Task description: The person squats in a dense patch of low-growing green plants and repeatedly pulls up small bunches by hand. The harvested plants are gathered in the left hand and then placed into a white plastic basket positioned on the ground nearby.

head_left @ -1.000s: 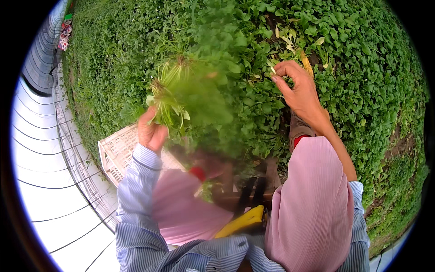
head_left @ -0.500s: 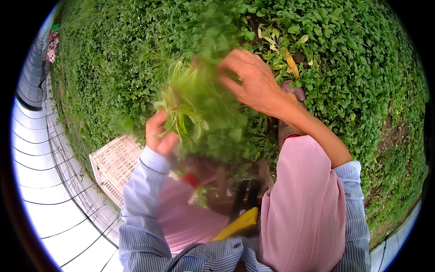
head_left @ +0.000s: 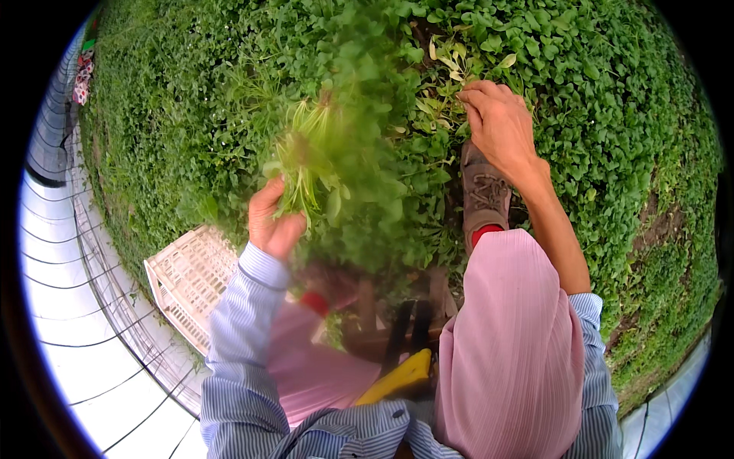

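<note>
My left hand (head_left: 274, 220) is closed round a bunch of leafy greens (head_left: 307, 145), its pale stems and root ends showing above the fingers. A hazy smear blurs the leafy side of the bunch. Low over the plants, my right hand (head_left: 505, 126) has its fingers bent and their tips drawn together. Whatever may be between those tips is too small to make out. Pale yellowish leaves (head_left: 453, 61) lie just beyond the right fingertips.
Low green plants (head_left: 612, 153) cover the ground around me. My brown shoe (head_left: 485, 187) stands below the right hand. A white plastic crate (head_left: 191, 268) sits at the left, near the pale sheeting (head_left: 84, 306). Something yellow (head_left: 397, 376) shows between my legs.
My right hand has moved right, from beside the bunch to the plants above my shoe, where it now covers a yellow leaf seen before. The left hand keeps the bunch in nearly the same place.
</note>
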Demonstrator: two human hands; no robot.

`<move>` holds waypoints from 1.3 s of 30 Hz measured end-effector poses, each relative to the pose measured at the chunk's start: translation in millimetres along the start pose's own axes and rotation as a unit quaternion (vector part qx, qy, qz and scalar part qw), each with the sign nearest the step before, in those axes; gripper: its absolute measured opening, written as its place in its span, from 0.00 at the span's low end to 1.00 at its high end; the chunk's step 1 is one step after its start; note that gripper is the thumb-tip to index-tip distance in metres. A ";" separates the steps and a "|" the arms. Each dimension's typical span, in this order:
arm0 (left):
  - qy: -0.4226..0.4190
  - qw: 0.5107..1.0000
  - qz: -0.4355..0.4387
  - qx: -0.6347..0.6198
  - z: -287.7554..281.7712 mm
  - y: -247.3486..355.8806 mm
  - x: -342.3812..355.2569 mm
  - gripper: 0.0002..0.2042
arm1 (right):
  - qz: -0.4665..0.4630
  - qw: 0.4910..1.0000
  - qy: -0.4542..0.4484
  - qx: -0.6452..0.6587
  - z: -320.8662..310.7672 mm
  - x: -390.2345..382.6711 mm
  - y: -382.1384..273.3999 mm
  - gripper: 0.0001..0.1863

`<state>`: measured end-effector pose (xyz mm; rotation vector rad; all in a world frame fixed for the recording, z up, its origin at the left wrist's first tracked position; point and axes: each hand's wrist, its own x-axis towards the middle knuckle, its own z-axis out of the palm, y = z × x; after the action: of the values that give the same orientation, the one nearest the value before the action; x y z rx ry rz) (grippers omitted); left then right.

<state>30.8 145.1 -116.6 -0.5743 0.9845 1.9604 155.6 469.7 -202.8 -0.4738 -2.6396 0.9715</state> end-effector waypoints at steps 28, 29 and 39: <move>0.098 0.993 0.054 -0.023 85.5 -56.2 30.8 0.17 | -0.105 0.987 0.086 0.082 -1.8 24.6 -77.4 0.06; 0.106 0.993 0.056 -0.017 86.4 -55.4 30.6 0.17 | -0.083 0.985 0.077 0.131 -2.4 23.1 -79.2 0.05; 0.121 0.991 0.045 0.042 65.7 -50.8 22.8 0.13 | -0.101 0.977 0.016 0.186 -3.9 15.2 -74.6 0.08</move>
<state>59.7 226.2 -115.4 -0.7447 1.2560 1.9482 128.1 424.4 -148.0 -0.1294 -2.3420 1.3334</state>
